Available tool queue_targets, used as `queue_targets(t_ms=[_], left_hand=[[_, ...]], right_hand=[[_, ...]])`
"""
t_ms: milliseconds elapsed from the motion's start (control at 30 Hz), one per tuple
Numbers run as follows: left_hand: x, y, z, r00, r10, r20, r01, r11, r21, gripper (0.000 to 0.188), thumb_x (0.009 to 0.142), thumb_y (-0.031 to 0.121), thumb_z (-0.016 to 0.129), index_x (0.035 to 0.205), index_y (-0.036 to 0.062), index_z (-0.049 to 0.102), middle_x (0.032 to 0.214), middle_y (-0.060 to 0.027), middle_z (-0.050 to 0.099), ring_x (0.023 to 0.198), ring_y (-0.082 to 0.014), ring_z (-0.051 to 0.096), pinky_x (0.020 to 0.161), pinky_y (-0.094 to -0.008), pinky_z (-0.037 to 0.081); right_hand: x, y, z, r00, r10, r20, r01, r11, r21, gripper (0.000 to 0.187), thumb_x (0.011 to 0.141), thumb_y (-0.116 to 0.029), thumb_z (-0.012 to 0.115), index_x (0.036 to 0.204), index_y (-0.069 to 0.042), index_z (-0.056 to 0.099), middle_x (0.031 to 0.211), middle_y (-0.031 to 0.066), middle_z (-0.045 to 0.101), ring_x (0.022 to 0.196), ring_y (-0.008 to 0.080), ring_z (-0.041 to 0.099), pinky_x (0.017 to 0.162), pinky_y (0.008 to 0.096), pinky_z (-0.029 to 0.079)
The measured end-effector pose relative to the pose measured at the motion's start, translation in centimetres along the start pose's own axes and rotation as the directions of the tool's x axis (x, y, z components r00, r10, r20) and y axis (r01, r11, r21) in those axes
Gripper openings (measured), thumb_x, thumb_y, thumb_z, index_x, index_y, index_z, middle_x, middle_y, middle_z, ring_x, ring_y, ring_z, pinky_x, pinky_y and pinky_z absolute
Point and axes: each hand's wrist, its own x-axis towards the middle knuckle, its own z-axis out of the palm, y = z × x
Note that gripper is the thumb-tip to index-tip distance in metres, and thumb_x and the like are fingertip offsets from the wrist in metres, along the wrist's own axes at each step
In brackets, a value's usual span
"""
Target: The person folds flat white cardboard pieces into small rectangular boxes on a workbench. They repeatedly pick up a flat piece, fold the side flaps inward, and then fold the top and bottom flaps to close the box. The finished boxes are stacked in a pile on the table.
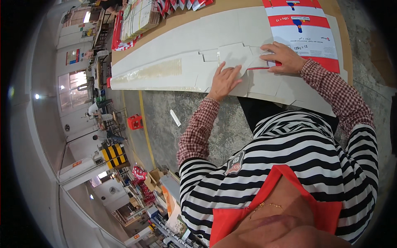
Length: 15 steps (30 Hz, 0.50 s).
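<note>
My left hand (223, 82) lies with fingers spread on the plain white side of a flat, cut carton blank (233, 53) with stepped flaps. To its right, my right hand (285, 58) rests palm down with fingers apart, at the blank's edge where a strip of red and white print shows. Whether its fingertips press on a flap cannot be made out. Just beyond the right hand lies a red, white and blue printed carton sheet (312, 39). Both hands are over the white board surface (248, 25) of the worktable.
Stacked flat cartons (140, 18) and red printed pieces (182, 3) sit at the table's far left. Clear tape strips (153, 71) cover part of the board. On the floor are a white scrap (175, 118) and a red stool (135, 122). People work at tables farther left.
</note>
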Motion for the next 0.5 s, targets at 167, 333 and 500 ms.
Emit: queue_targets(t_ms=[167, 333, 500], left_hand=[[-0.1, -0.1, 1.3, 0.987, -0.068, -0.143, 0.064, 0.997, -0.031, 0.055, 0.083, 0.026, 0.073, 0.131, 0.0074, 0.054, 0.098, -0.0029, 0.068, 0.104, -0.0202, 0.062, 0.108, -0.0468, 0.035], [0.4, -0.2, 1.0, 0.765, -0.594, -0.248, 0.540, 0.802, -0.257, 0.073, 0.082, 0.020, 0.076, 0.142, 0.0013, 0.038, 0.125, -0.0154, 0.055, 0.120, -0.0284, 0.052, 0.111, -0.0457, 0.032], [3.3, 4.0, 5.2, 0.096, -0.991, -0.089, 0.236, 0.109, -0.966, 0.092, 0.085, 0.010, 0.074, 0.150, -0.0037, 0.010, 0.143, -0.0212, 0.030, 0.118, -0.0267, 0.047, 0.098, -0.0422, 0.044]], right_hand=[[-0.2, 0.2, 0.0, 0.999, 0.027, 0.028, -0.027, 1.000, 0.007, 0.048, 0.080, -0.033, 0.074, 0.121, -0.010, 0.066, 0.137, 0.0125, 0.049, 0.119, 0.0299, 0.046, 0.103, 0.0408, 0.039], [-0.1, 0.2, -0.2, 1.000, 0.007, 0.026, -0.008, 0.999, 0.053, 0.048, 0.080, -0.033, 0.074, 0.120, -0.008, 0.066, 0.136, 0.0130, 0.050, 0.117, 0.0301, 0.047, 0.103, 0.0399, 0.040], [-0.2, 0.1, -0.1, 1.000, -0.019, -0.019, 0.020, 0.998, 0.067, 0.049, 0.079, -0.033, 0.075, 0.119, -0.007, 0.066, 0.133, 0.0138, 0.052, 0.116, 0.0303, 0.048, 0.101, 0.0401, 0.041]])
